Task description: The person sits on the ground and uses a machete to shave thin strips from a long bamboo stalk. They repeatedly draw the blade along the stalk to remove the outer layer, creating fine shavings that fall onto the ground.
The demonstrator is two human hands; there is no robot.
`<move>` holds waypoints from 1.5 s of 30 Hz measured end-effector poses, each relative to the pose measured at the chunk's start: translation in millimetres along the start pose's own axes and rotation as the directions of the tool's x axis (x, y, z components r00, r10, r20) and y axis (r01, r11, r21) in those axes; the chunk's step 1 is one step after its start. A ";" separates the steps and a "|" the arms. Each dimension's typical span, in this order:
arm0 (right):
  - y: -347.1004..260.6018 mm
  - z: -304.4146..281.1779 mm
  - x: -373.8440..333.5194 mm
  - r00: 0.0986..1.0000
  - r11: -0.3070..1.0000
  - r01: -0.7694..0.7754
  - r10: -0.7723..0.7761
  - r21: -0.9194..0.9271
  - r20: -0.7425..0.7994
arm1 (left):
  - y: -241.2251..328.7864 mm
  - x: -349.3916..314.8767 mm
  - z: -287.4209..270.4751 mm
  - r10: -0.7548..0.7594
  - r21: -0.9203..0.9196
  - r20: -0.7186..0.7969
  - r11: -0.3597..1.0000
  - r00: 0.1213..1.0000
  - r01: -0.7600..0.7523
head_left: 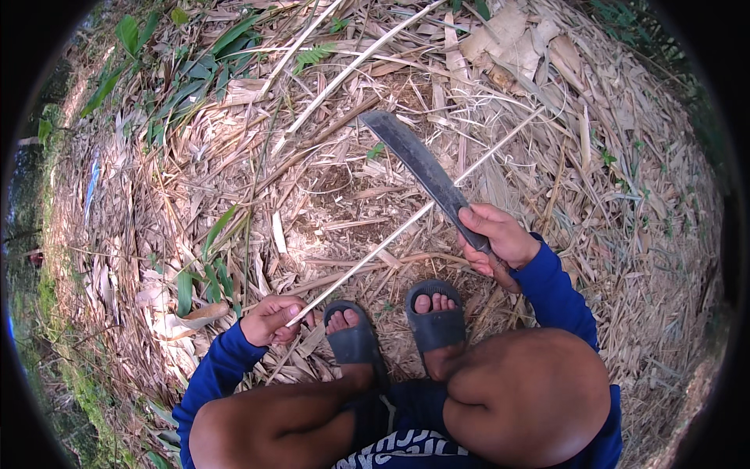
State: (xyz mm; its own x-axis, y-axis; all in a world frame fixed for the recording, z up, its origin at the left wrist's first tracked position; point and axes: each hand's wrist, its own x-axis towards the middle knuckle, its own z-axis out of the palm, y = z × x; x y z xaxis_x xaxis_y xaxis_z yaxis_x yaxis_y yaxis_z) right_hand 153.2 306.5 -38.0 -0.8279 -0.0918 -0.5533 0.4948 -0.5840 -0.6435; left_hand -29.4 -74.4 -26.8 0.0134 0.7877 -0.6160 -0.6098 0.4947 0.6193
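My left hand [275, 319] is closed around the near end of a long, thin, pale stick [367, 259], which looks like split bamboo. From there the stick slants up to the far right and passes behind a machete [422, 166]. The machete has a dark, slightly curved blade pointing to the far left. My right hand [498, 241] grips it at the near end, thumb lying along the blade's base; its handle is mostly hidden by the fingers. Blade and stick cross near the middle of the view; whether they touch I cannot tell.
Dry leaves and shavings [344, 187] litter the ground. Two more pale strips [359, 59] lie at the far side. Green leaves [211, 66] grow at the far left, and a small plant [211, 277] stands near my left hand. My sandalled feet [435, 316] are close by.
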 end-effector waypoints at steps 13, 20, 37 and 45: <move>-47.5 -202.6 -10.6 0.778 0.903 0.411 -0.276 0.126 -0.564 | -10.3 -86.5 -36.2 0.017 0.090 -0.351 0.996 0.936 0.016; -2.3 -87.6 22.8 0.700 0.936 0.295 -0.350 -0.194 -0.623 | 4.8 10.2 -54.8 0.468 0.679 -0.516 0.734 0.717 0.009; -57.6 -76.4 31.0 0.697 0.615 0.717 -0.616 0.329 -0.366 | -12.4 -12.5 -3.3 0.432 0.924 -0.171 0.383 0.885 -0.009; -56.2 -85.1 37.8 0.708 0.646 0.695 -0.537 0.317 -0.458 | -16.0 -28.6 -9.5 0.407 0.912 -0.197 0.409 0.892 0.014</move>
State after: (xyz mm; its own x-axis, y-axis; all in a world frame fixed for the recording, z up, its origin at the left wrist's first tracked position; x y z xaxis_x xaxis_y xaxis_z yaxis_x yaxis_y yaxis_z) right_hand 116.5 404.5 -67.7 -0.7311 0.6181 -0.2887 -0.3393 -0.6966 -0.6321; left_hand -27.6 -108.3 -23.7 -0.3921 0.8318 -0.3929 0.4734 0.5487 0.6891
